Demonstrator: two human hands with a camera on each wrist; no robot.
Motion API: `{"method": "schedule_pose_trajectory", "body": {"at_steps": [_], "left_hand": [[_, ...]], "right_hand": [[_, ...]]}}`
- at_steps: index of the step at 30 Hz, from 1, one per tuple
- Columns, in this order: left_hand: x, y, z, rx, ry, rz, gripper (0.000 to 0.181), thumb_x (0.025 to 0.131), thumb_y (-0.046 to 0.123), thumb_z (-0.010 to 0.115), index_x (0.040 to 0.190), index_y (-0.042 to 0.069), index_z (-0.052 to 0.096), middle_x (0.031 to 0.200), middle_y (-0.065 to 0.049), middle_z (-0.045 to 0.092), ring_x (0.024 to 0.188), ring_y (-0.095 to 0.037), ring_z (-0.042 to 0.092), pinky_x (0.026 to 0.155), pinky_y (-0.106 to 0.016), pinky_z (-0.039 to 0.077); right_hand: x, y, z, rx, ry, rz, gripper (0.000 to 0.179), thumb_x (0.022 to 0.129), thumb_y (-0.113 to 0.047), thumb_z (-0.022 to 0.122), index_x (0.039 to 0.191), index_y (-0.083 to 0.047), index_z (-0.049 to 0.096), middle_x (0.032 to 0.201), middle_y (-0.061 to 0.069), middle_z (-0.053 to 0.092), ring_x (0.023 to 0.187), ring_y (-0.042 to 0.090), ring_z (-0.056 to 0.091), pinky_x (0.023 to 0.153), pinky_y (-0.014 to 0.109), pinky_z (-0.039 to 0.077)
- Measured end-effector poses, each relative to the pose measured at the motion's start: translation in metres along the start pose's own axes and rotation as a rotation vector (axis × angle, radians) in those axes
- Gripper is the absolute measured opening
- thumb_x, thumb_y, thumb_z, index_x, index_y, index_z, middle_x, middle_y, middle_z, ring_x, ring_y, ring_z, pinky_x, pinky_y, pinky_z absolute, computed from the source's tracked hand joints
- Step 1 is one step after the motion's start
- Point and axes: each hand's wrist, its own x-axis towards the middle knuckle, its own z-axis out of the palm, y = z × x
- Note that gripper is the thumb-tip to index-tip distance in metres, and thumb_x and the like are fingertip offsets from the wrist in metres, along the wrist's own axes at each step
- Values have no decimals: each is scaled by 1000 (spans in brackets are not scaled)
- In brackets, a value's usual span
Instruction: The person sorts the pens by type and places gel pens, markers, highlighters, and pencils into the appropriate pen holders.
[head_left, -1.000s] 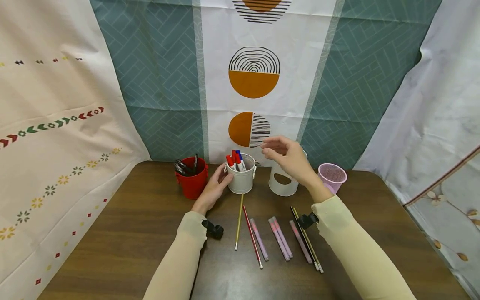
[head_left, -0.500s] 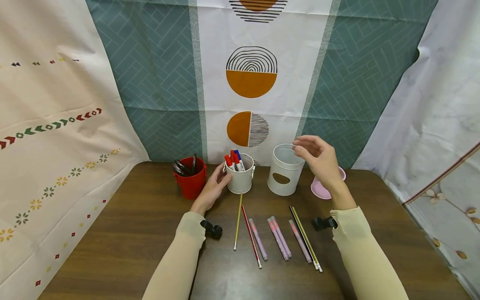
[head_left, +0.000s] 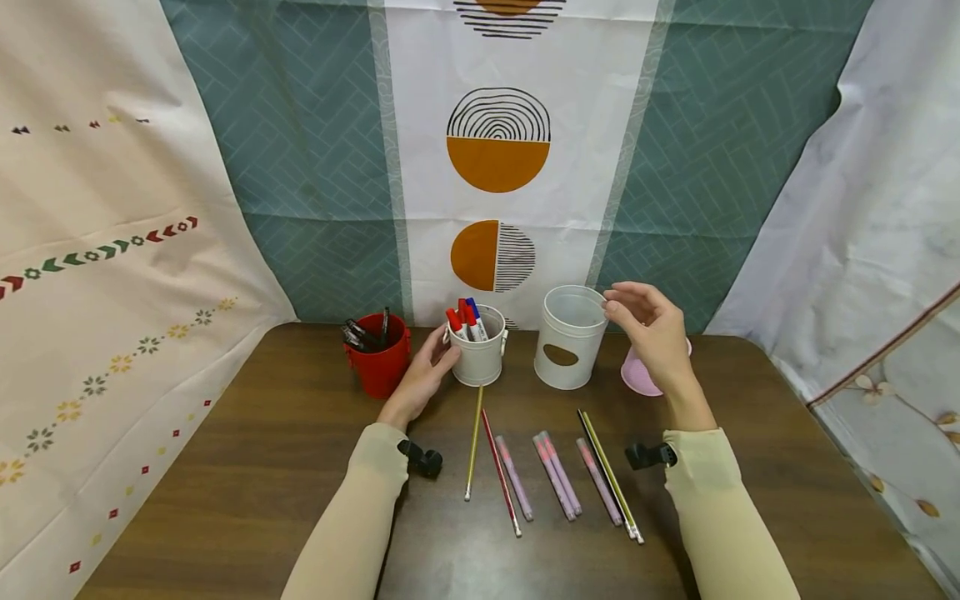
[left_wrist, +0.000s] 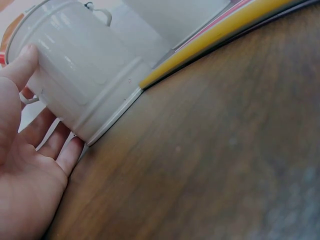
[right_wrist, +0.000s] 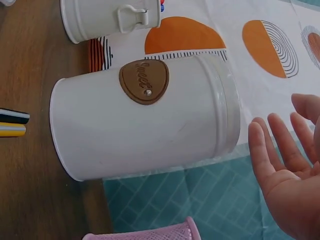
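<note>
First, at left on the tabletop (head_left: 262, 467): red bucket (head_left: 380, 375) with black contents (head_left: 363, 336), probably pens. Left hand (head_left: 422, 379): thumb and fingers clasp the left side of the small white bucket (head_left: 478, 363), upright, holding red and blue markers (head_left: 469, 323). Tall white can (head_left: 588, 358) stands right of it. Right hand (head_left: 658, 337): just beside the can's rim, fingers loosely apart. Pink cup (head_left: 639, 379): partly hidden behind that hand.

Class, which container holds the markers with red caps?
The short white bucket: red caps show only there; the red bucket holds black pens.
</note>
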Motion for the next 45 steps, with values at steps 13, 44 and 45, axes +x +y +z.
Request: {"method": "schedule_pose_trajectory", "body": {"at_steps": [13,44,45], "left_hand": [[1,0,-2,-3,-7,-12,69,110,31,60,169,24,25,176,-7,21,162,-33,21,129,-54,25],[-4,42,2,180,5,20,79,108,40,61,171,20,19,178,-6,18,164,-31,16,130,-53,24],[-4,45,3,194,7,24,79,108,40,62,171,21,19,178,-6,18,164,-31,17,130,-52,23]], "right_hand": [[-1,11,-3,-147,21,74,46,100,-12,76,143,-8,61,136,12,68,121,12,66,92,17,52],[-6,54,-7,-42,-277,299,89,102,-8,71,169,-6,13,167,24,32,154,42,37,122,61,34],[-6,54,-7,-42,-275,301,89,101,-8,71,169,-6,13,167,25,32,153,42,37,122,61,34]]}}
